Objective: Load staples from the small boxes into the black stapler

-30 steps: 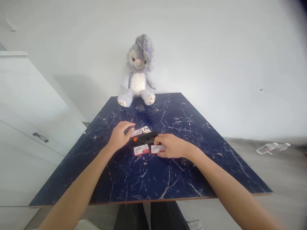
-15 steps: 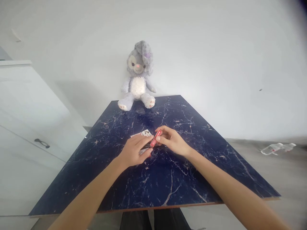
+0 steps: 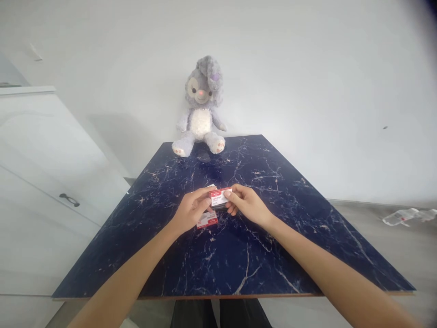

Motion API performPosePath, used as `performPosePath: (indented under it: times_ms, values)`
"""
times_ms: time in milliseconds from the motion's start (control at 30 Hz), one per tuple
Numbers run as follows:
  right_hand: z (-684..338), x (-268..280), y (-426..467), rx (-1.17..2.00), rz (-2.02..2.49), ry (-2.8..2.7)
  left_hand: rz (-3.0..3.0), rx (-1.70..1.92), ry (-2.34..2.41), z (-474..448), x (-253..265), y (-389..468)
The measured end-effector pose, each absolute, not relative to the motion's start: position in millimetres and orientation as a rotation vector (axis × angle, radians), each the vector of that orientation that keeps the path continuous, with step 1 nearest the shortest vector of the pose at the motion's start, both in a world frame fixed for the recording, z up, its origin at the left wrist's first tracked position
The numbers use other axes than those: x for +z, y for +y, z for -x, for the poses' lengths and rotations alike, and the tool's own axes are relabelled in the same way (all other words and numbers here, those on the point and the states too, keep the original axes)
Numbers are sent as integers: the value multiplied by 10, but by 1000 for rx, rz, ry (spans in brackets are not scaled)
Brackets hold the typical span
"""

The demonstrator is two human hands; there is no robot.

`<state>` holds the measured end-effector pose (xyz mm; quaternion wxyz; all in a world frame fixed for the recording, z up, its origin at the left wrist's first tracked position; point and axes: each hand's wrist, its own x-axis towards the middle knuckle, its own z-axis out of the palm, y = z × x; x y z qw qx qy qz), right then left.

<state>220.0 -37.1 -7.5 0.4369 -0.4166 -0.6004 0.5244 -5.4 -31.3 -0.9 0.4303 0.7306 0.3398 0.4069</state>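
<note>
A small red-and-white box (image 3: 221,198) with printed lettering is held up over the table, its white face turned toward me. My right hand (image 3: 248,203) grips its right end, thumb on the front and fingers behind. My left hand (image 3: 194,208) is closed on its left end between thumb and fingers. Below, a second red-and-white box (image 3: 207,220) lies on the table, partly covered by my left hand. Something dark, too hidden to name, shows just under the held box. Behind my left fingers a white edge peeks out.
The dark blue marbled table (image 3: 239,259) narrows toward the wall. A grey plush rabbit (image 3: 200,123) sits at its far end. On the left stands a white cabinet (image 3: 41,191) with a dark handle (image 3: 69,199). Clear plastic bottles (image 3: 401,217) lie on the floor at right.
The held box has turned from its narrow red side to its white printed face. My left hand has closed on its left end, uncovering more of the box on the table.
</note>
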Motion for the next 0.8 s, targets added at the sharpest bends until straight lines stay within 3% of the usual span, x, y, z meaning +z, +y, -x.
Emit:
performPosePath:
  times_ms: [133, 400, 800]
  values:
    - [-2225, -24, -410, 1172, 1091, -1592, -1638, 1014, 814, 52, -5, -257]
    - [-2228, 41, -489, 575, 1017, -1923, -1431, 1115, 886, 164, -24, -115]
    - [-2261, 89, -483, 489, 1053, -1878, -1233, 1220, 827, 180, 83, -102]
